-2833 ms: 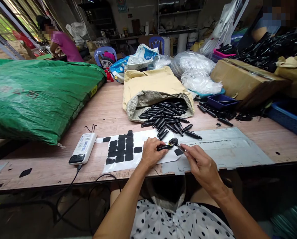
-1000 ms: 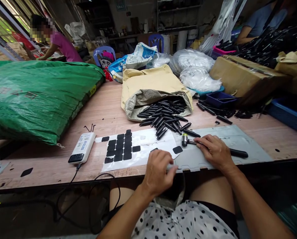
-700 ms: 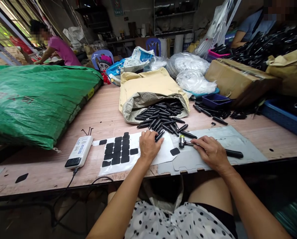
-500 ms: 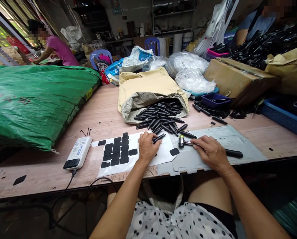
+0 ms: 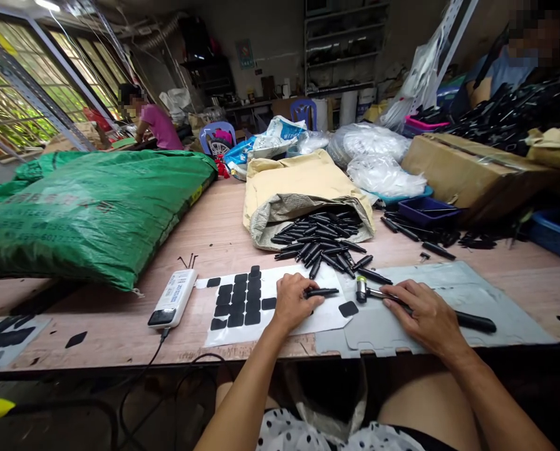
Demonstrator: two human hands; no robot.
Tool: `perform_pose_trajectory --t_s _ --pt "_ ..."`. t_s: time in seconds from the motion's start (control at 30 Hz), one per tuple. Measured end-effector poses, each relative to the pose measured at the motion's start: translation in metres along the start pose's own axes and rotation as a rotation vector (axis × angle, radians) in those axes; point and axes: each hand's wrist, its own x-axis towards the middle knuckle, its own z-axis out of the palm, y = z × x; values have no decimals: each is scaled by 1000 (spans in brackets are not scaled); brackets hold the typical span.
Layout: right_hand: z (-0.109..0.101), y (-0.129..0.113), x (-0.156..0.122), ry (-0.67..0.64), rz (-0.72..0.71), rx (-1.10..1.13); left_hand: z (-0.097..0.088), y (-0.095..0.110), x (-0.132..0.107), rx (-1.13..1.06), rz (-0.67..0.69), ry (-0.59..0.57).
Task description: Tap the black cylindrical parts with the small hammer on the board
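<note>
My left hand (image 5: 295, 302) is closed around a slim black pen-like tube (image 5: 324, 292), which points right and lies nearly level above a white sheet (image 5: 308, 322). Rows of black rounded-square stickers (image 5: 239, 297) cover that sheet's left part, and a loose one (image 5: 348, 309) sits by its right edge. My right hand (image 5: 423, 316) grips a small hammer (image 5: 362, 290) by its shaft; the head is metal with a yellow-green face, and the black handle sticks out past my palm. Under the hammer lies a grey mat (image 5: 487, 294). Similar black tubes (image 5: 324, 241) spill from a paper sack (image 5: 303, 178) just beyond my hands.
A white power bank (image 5: 173, 299) with a cable stands left of the sheet. The big green sack (image 5: 92, 213) fills the left side. Farther right are a purple tray (image 5: 428, 213), a cardboard box (image 5: 477, 166) and a blue bin (image 5: 555, 232). Two other people sit farther back.
My view has tilted up and turned left, so everything sits lower and farther right. The black tube in my left hand has turned from slanted to nearly level. My right hand stays on the hammer.
</note>
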Motion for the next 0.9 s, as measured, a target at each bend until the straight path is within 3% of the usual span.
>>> perform_pose_trajectory --t_s 0.23,0.53,0.77,0.9 --pt "2 0 -1 -17 20 -14 -3 -2 -4 -28 130 -98" --pt "-7 -7 5 -88 28 -42 -4 -3 1 -56 105 -107" --pt "-23 -62 7 16 241 191 -4 -3 1 -66 110 -93" --pt "-19 -101 9 43 260 386 -3 -2 1 -55 87 -72"
